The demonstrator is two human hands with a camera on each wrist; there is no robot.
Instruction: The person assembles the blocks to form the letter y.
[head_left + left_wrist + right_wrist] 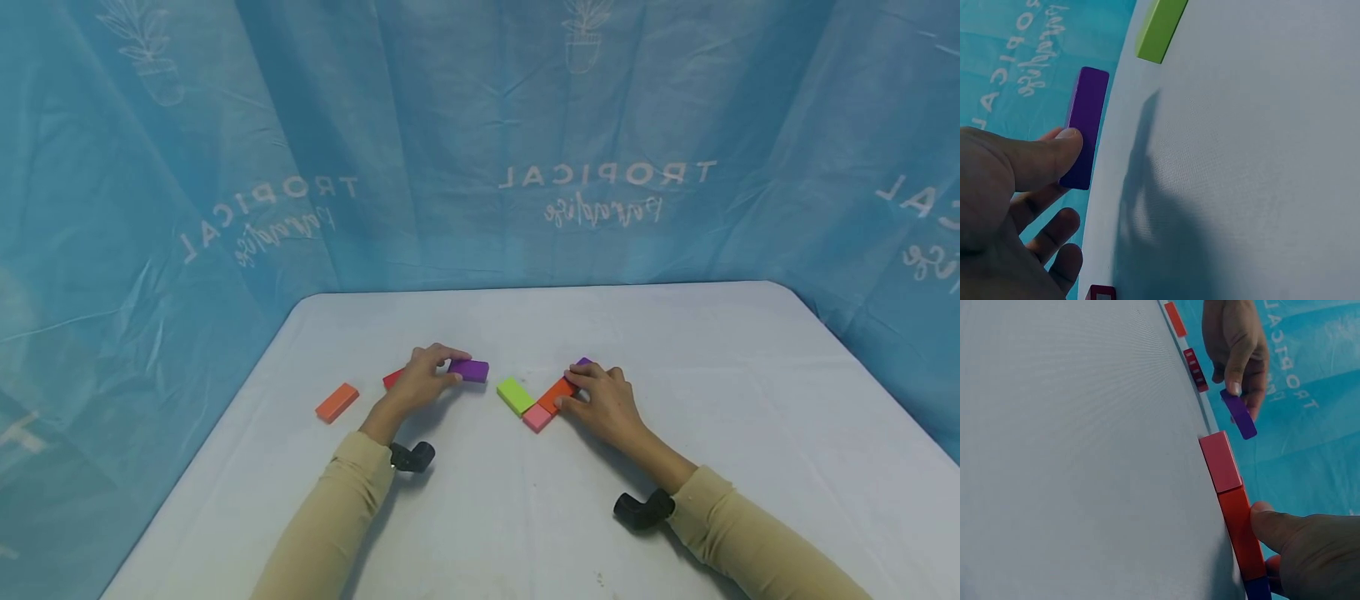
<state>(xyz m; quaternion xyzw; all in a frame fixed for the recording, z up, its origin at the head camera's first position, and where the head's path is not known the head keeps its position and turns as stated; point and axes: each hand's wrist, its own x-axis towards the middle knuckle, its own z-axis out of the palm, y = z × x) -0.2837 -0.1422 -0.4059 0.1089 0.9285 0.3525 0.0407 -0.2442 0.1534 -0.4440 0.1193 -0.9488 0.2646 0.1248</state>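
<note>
A white tabletop (480, 517) with rounded far corners stood before a blue curtain (450, 100), which hung along the far, left and right sides. Pale mirrored lettering (607, 174), "TROPICAL Paradise", ran across it, with potted-plant prints (582, 37) higher up. Small specks (599, 577) dotted the near tabletop.

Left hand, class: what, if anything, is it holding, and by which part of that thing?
The left hand pinches a purple block by the end nearer the wrist; the other end juts out free.
</note>
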